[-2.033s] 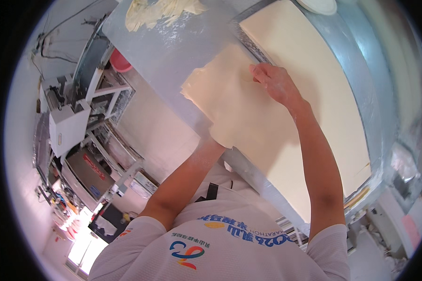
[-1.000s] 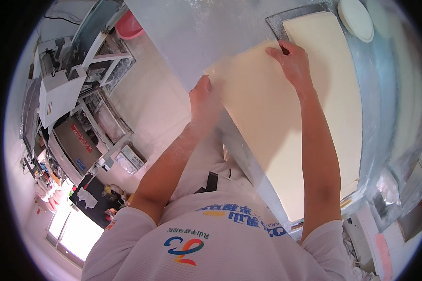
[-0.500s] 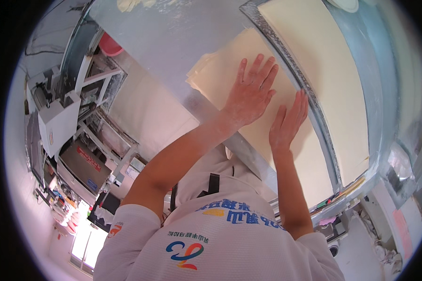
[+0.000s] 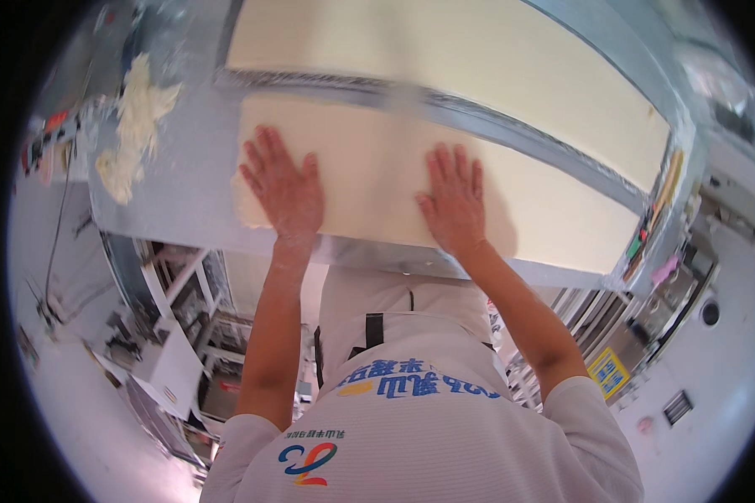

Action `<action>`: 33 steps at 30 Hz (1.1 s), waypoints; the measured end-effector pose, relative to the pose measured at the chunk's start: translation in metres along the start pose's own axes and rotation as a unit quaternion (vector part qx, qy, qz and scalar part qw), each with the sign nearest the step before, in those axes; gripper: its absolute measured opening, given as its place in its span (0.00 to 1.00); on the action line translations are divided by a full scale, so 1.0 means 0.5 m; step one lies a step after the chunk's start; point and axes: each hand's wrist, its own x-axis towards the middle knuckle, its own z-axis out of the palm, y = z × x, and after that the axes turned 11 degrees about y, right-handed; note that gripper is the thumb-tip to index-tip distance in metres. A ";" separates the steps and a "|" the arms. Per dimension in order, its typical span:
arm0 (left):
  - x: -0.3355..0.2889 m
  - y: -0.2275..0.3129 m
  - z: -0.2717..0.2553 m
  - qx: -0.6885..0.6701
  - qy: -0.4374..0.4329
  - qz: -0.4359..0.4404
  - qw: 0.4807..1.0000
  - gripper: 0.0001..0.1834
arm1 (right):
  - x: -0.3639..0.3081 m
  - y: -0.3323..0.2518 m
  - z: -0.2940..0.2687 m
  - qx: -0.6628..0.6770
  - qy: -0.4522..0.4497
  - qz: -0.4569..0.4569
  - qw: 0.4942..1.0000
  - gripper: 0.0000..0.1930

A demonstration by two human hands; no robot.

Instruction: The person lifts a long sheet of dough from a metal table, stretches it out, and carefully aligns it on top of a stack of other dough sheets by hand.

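A long pale sheet of dough point(image 4: 369, 180) lies flat on the steel worktable point(image 4: 184, 151), along its near edge. My left hand point(image 4: 283, 186) presses flat on the sheet's left end, fingers spread. My right hand point(image 4: 455, 199) lies flat on the sheet near its middle, fingers apart. Neither hand holds anything. Behind a metal rail point(image 4: 478, 117) a second, wider dough sheet point(image 4: 445, 63) stretches across the table.
A ragged heap of dough scraps point(image 4: 134, 117) sits on the table at the far left. Metal racks and shelving point(image 4: 184, 310) stand below the table's left end. Small coloured items point(image 4: 654, 243) cluster at the table's right end.
My view has swung so the table now runs across the top. Both hands have spread apart along the dough sheet and lie flat on it; the scrap heap has come into view.
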 end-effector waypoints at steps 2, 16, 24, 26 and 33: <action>-0.004 -0.002 0.013 0.021 0.007 0.012 1.000 0.42 | -0.047 0.095 -0.035 -0.062 -0.002 0.071 0.996 0.38; -0.021 0.041 -0.006 0.087 -0.013 -0.009 0.996 0.39 | -0.463 0.815 -0.261 -0.141 0.176 0.281 0.933 0.35; -0.041 0.556 0.009 -0.149 0.021 0.134 0.979 0.21 | -0.289 0.902 -0.379 0.029 0.395 0.259 0.881 0.20; -0.051 0.770 0.005 -0.275 -0.023 0.155 0.948 0.15 | -0.217 0.942 -0.394 0.064 0.407 0.212 0.886 0.18; -0.070 1.066 0.015 -0.351 -0.138 0.220 0.900 0.12 | -0.105 0.993 -0.410 0.036 0.226 -0.092 0.969 0.19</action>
